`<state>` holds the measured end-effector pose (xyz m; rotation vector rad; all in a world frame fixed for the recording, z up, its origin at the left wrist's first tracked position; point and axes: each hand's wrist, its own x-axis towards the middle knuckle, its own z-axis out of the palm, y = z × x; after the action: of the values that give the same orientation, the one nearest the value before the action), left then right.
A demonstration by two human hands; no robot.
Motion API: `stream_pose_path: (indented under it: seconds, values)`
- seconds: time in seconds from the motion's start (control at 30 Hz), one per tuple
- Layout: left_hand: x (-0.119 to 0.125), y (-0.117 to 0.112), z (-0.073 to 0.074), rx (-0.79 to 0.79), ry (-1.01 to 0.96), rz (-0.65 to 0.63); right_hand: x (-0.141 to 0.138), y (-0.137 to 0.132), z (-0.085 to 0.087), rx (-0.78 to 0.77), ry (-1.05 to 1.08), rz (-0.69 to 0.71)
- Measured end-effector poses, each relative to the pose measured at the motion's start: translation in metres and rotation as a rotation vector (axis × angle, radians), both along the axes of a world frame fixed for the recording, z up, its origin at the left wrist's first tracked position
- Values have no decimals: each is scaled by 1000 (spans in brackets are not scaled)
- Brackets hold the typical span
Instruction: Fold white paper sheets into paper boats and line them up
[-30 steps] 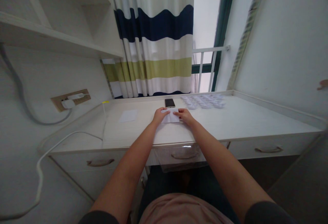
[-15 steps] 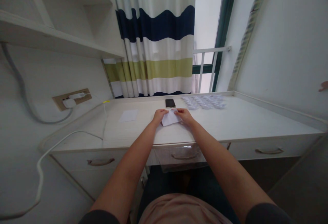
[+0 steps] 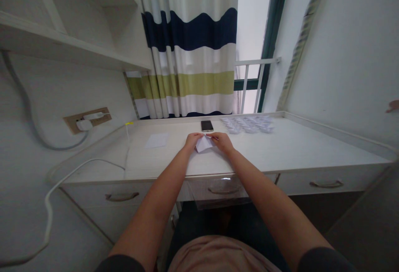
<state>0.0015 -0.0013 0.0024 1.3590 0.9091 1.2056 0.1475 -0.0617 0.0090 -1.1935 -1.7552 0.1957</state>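
Observation:
Both my hands meet over the middle of a pale wooden desk. My left hand and my right hand together pinch a small folded piece of white paper, lifted a little and creased between the fingers. A dark phone lies just beyond the hands. Several small folded white paper pieces are spread at the back right. A flat white sheet rests to the left of my left hand.
A striped curtain hangs behind the desk beside a window with a white rail. A wall socket with a white cable is at the left. Shelves hang above. Drawers with handles sit under the desktop.
The paper lay flat under my fingers a second ago; now it is lifted and folded smaller, with my hands drawn closer together.

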Motion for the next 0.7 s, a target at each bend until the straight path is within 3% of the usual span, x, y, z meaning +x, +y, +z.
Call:
stream_pose_path:
  seconds: [0.33, 0.7]
  values:
    - [-1, -1, 3, -173, -161, -10, -6, -8, 4, 32, -343, -24]
    - [1, -5, 7, -196, -208, 21, -9, -14, 6, 84, -470, -31]
